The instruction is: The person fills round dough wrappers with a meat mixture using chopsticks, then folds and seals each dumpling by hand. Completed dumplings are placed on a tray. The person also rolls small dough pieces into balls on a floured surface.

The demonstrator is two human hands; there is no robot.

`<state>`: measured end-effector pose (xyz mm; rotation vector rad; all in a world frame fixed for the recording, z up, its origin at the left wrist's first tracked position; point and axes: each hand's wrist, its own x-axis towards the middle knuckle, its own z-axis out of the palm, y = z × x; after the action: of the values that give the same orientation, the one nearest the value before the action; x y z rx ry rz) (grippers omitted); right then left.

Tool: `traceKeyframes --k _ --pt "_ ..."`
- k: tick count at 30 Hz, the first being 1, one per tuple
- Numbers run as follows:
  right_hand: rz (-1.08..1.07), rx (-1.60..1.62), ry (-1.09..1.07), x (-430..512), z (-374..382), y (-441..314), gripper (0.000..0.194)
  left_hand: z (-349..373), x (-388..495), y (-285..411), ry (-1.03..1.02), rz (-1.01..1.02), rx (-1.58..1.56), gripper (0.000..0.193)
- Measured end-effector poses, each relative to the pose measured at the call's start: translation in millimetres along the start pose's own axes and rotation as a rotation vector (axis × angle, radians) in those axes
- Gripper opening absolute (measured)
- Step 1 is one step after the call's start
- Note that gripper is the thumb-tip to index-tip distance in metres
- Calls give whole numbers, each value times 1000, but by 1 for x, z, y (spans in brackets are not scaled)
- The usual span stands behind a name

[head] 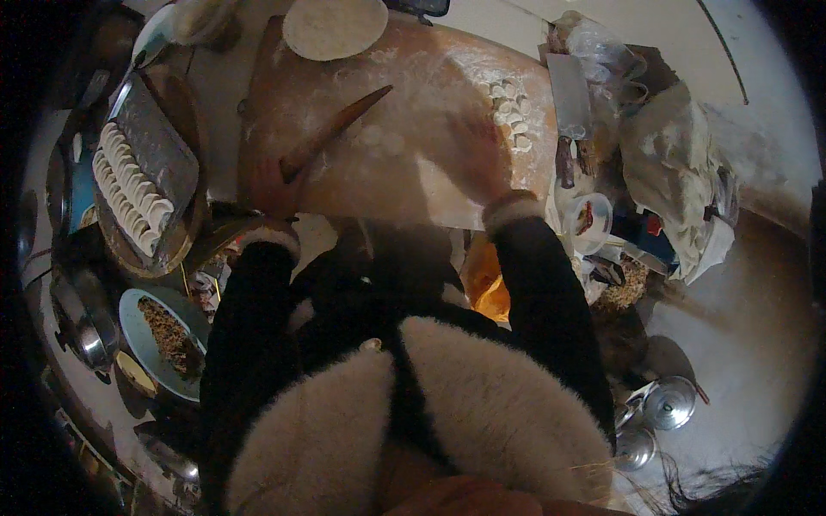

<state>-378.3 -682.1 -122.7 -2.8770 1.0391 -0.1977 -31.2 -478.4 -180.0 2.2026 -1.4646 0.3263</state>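
Note:
A floured wooden board (381, 174) lies before me. At its left edge is my left hand (274, 187), beside the thick end of a tapered wooden rolling pin (342, 126); blur hides whether the fingers close on it. My right hand (474, 151) is over the right part of the board, blurred, next to a group of small floured dough pieces (511, 109). Whether it holds anything cannot be told. A large round pale disc (335, 26) rests at the board's far left. Rows of folded dumplings (132, 187) stand on a tray (158, 138) to the left.
A cleaver (570, 97) lies by the board's right edge, above a plastic tub (588, 222) with something red. Crumpled cloth (668, 161) is farther right. A light-blue basin (132, 306) holding chopped filling (169, 335) and a metal pot (84, 322) stand at lower left.

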Motion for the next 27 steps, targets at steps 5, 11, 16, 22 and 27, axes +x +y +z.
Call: traceKeyframes --k 5,11,16,22,27 --pt "821 950 289 -43 -4 56 35 -14 6 5 -155 -48 17 50" --pt "750 615 263 -65 22 2 30 -5 8 5 -119 -49 7 50" --pt "766 731 254 -34 38 12 38 1 3 -5 -170 -53 -103 49" --pt "841 231 253 -53 22 74 34 -21 13 12 -57 39 36 50" --pt "378 296 202 -48 28 8 23 -21 11 12 -75 -26 64 48"
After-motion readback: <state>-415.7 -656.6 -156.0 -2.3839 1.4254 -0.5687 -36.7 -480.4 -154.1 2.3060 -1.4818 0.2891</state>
